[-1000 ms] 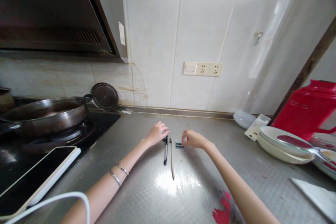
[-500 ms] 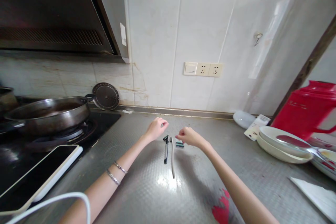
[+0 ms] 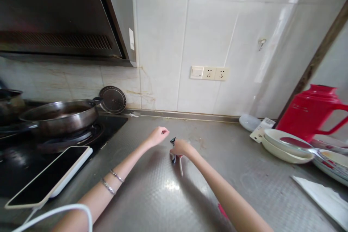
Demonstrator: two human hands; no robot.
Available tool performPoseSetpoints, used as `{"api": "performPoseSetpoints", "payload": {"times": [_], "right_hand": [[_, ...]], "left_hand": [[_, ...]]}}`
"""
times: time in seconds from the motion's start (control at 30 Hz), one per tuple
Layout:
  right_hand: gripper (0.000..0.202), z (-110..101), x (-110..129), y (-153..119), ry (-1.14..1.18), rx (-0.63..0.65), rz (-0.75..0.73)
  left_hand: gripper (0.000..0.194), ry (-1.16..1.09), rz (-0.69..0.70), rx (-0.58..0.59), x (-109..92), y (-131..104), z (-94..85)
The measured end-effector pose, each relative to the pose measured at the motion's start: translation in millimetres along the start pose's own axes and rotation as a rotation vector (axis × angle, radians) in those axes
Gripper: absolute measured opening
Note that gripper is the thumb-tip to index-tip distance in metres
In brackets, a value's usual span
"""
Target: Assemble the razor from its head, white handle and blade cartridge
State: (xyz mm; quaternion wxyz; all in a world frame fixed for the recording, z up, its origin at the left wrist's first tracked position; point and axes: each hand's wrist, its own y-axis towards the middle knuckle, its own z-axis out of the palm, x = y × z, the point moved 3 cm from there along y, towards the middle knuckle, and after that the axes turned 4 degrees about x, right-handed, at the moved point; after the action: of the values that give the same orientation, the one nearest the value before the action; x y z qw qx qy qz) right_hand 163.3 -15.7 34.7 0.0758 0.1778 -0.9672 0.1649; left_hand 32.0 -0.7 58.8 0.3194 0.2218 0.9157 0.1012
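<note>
My left hand point(image 3: 159, 136) is loosely curled just above the metal counter, left of the small items, with nothing visible in it. My right hand point(image 3: 181, 147) reaches over the small items with its fingers closed down among them; what they pinch is hidden. The dark head of a razor point(image 3: 173, 140) shows beyond the fingers, and its handle comes out below them. A thin pale grey stick point(image 3: 181, 167) sticks out under the right hand, beside the razor handle. The small teal pieces are hidden from view.
On the left are a steel pan point(image 3: 62, 117) on the stove, a phone point(image 3: 49, 177) with a white cable point(image 3: 67, 206), and a round perforated disc point(image 3: 112, 99). On the right stand a red jug point(image 3: 307, 112), stacked plates point(image 3: 285, 148) and white paper point(image 3: 318, 195).
My right hand has moved left and toward me, from the teal pieces to over the razor and stick. My left hand has shifted slightly left and down. The view has shifted a little.
</note>
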Motion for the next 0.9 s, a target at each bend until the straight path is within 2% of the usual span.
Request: {"api": "performPoseSetpoints", "payload": {"times": [0.2,0.33,0.43,0.53,0.7,0.8,0.9], "right_hand": [[0.025,-1,4,1,-0.011,-0.017,0.003],[0.02,-12,-14,-8,0.003,-0.064,0.022],[0.026,-27,-49,-22,0.019,-0.115,0.059],[0.029,-35,-98,-41,0.045,-0.109,0.131],[0.029,-27,-171,-74,0.093,-0.048,0.244],[0.03,-17,-196,-87,0.099,-0.035,0.274],[0.031,-11,-205,-93,0.085,-0.048,0.271]], "left_hand": [[0.033,-0.003,-0.02,0.014,5,-10,-2.2],[0.032,0.014,-0.037,-0.006,1,-17,-5.1],[0.029,0.035,-0.092,-0.017,-3,-20,-1.9],[0.027,0.095,-0.165,0.014,-10,-24,11.0],[0.031,0.197,-0.234,0.234,-33,-36,44.0],[0.032,0.272,-0.271,0.311,-48,-43,56.4],[0.032,0.335,-0.285,0.346,-57,-46,63.7]]}}
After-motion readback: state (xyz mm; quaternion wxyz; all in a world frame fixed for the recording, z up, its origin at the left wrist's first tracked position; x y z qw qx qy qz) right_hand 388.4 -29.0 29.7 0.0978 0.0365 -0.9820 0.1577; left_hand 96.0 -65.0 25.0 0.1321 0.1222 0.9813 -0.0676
